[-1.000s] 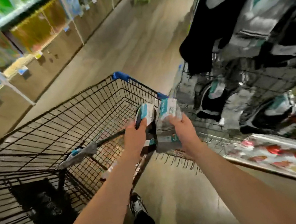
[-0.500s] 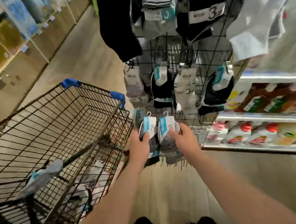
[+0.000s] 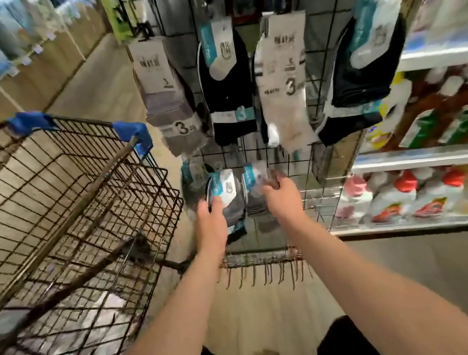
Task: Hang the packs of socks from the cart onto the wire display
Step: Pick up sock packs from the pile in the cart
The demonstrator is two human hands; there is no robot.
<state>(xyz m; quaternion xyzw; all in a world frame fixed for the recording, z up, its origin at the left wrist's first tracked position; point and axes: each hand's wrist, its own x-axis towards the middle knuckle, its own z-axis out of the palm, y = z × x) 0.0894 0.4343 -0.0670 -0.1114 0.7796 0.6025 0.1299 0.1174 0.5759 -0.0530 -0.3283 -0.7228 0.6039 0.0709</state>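
My left hand (image 3: 211,214) pinches a dark sock pack (image 3: 227,199), my right hand (image 3: 281,197) a grey sock pack (image 3: 255,186), both low against the wire display (image 3: 298,149). Blurred hooks: a missed hanger hole drops a pack, or I knock the hung packs (image 3: 228,87) above.

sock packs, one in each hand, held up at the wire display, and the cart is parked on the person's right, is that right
Not quite: the cart stands on the person's left, not the right, as the head view shows. The rest holds: the left hand grips one sock pack, the right hand another sock pack, both held up at the wire display.
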